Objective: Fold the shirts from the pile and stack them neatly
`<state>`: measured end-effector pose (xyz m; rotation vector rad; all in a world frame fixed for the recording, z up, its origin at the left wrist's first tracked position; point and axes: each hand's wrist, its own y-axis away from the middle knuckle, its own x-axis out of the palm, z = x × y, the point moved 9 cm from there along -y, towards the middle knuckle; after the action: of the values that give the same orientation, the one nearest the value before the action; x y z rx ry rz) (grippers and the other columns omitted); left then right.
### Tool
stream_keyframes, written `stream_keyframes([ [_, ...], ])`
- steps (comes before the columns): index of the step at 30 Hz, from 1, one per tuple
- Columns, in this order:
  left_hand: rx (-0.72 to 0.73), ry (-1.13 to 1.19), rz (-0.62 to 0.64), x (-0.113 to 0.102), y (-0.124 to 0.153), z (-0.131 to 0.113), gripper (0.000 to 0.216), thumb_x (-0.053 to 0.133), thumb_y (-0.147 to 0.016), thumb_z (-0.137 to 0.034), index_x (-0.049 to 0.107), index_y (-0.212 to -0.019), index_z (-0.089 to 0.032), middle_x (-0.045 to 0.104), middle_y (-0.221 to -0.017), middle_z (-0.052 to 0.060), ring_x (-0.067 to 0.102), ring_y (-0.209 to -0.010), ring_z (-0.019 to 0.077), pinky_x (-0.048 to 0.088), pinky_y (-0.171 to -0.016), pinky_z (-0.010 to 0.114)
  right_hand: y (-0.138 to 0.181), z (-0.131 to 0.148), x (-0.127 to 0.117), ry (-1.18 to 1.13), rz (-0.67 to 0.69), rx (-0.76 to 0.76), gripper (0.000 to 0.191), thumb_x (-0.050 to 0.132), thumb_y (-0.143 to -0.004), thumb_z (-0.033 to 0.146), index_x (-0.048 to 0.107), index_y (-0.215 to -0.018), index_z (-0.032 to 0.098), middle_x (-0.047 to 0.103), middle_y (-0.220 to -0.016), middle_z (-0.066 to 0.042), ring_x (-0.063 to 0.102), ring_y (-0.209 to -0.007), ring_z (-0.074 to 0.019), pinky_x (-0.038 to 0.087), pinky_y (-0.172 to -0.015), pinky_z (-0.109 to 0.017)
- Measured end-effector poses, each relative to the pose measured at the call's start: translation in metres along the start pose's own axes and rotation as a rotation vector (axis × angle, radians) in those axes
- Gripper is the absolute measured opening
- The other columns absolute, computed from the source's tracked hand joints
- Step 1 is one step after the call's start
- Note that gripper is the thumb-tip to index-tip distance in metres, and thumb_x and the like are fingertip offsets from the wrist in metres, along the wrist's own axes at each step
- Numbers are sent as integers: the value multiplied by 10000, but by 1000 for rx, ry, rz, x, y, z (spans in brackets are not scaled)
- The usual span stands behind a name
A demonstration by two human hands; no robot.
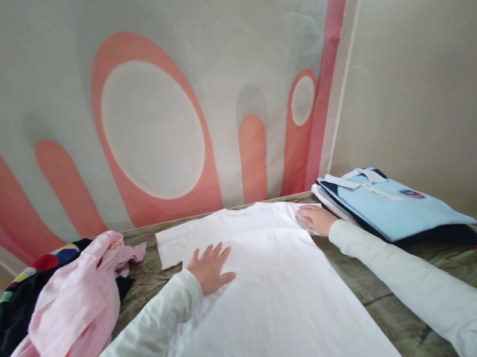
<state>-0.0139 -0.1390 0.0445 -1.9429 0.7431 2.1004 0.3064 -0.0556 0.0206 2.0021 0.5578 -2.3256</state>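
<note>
A white T-shirt (260, 309) lies spread out flat, its collar at the far side and its body running toward me. My left hand (210, 269) rests on the shirt's upper left part, palm down with the fingers spread. On the shirt's right sleeve lies my right hand (317, 219), fingers stretched out and slightly blurred. Neither hand grips the cloth. Small wrinkles show across the shirt's middle.
A wood-patterned table (371, 287) bears the clothes. At left lie a crumpled pink garment (75, 297) and a dark garment (6, 321) with coloured patches. To the right is a stack of folded clothes, a light blue one (408, 208) on top. A patterned wall covering (209, 55) rises behind.
</note>
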Motion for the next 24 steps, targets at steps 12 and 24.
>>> stream_keyframes([
  [12,346,92,-117,-6,-19,-103,644,189,-830,-630,137,-1376,-292,61,-1455,56,45,-1313,300,80,-999,569,12,-19,-7,150,12,170,264,442,-811,223,620,-1005,201,574,-1049,-96,495,-965,-229,317,-853,-335],
  [24,312,46,-24,-12,-26,-136,712,351,-784,-613,239,-1353,-200,156,-1436,106,146,-1294,321,182,-994,539,-3,-16,-6,111,-63,120,276,417,-841,266,612,-1034,241,569,-1110,-49,471,-994,-216,329,-868,-336],
])
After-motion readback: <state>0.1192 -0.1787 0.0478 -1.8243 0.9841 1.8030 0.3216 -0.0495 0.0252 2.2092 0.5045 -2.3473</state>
